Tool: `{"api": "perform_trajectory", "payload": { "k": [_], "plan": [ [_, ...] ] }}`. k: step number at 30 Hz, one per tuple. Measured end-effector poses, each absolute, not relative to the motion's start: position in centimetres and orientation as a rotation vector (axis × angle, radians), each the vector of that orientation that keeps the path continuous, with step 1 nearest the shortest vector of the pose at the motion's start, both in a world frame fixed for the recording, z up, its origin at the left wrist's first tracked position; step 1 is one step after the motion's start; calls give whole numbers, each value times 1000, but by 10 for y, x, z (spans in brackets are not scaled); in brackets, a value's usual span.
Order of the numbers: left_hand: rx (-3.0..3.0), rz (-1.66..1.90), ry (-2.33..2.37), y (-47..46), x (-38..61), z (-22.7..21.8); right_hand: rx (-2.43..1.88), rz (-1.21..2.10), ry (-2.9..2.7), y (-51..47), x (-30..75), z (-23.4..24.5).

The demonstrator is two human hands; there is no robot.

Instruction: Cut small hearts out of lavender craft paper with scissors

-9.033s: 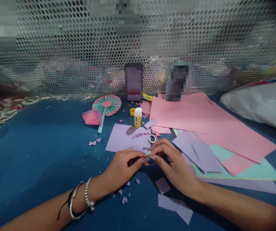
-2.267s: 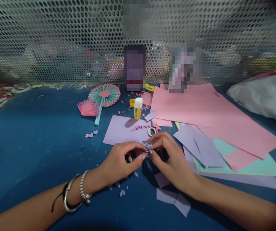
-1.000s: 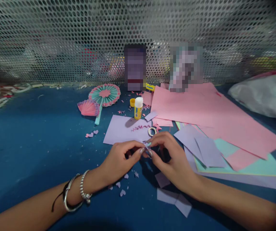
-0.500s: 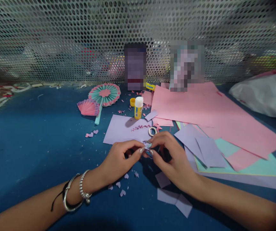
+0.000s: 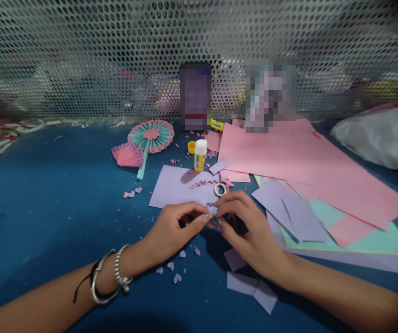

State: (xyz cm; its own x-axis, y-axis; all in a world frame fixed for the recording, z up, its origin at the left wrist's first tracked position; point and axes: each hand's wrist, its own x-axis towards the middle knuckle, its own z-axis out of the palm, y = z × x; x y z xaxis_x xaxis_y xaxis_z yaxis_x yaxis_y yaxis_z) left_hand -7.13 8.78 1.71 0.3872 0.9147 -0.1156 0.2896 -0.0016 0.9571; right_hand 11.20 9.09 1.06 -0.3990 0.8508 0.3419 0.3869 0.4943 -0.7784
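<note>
My left hand [image 5: 174,231] and my right hand [image 5: 245,226] meet at the middle of the blue table [image 5: 46,208]. Both pinch the same tiny piece of paper [image 5: 213,214] between thumb and fingertips; it is mostly hidden by the fingers. Just behind the hands lies a lilac sheet [image 5: 178,187] with a pink zigzag strip [image 5: 203,184] on it. A small roll of tape [image 5: 220,189] sits right above my right hand. An open yellow glue stick [image 5: 199,156] stands further back with its cap [image 5: 191,147] beside it.
Large pink sheets [image 5: 289,157], a teal sheet [image 5: 375,240] and lilac pieces [image 5: 289,208] cover the right side. Lilac scraps [image 5: 252,289] and small paper hearts [image 5: 175,270] lie near my wrists. Paper fans [image 5: 150,136] sit at the back, a white plastic bag [image 5: 379,134] at far right, a perforated metal screen [image 5: 81,60] behind.
Both hands stay together on the tiny paper piece with only slight finger movements. Since the oldest frame the view has tilted down a little.
</note>
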Motion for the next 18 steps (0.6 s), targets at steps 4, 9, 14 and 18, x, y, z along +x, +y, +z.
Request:
{"api": "perform_trajectory", "payload": {
  "k": [4,9,14,18],
  "plan": [
    [1526,714,1120,87,-71,16,-1014,795,-1984,91,112,11],
    [1509,732,1104,87,-71,16,-1079,836,-1940,90,112,12],
    [1557,704,1132,87,-71,18,-1042,830,-1937,91,112,13],
    [1588,684,1171,87,-71,18,-1033,823,-1944,91,111,13]
  ]
}}
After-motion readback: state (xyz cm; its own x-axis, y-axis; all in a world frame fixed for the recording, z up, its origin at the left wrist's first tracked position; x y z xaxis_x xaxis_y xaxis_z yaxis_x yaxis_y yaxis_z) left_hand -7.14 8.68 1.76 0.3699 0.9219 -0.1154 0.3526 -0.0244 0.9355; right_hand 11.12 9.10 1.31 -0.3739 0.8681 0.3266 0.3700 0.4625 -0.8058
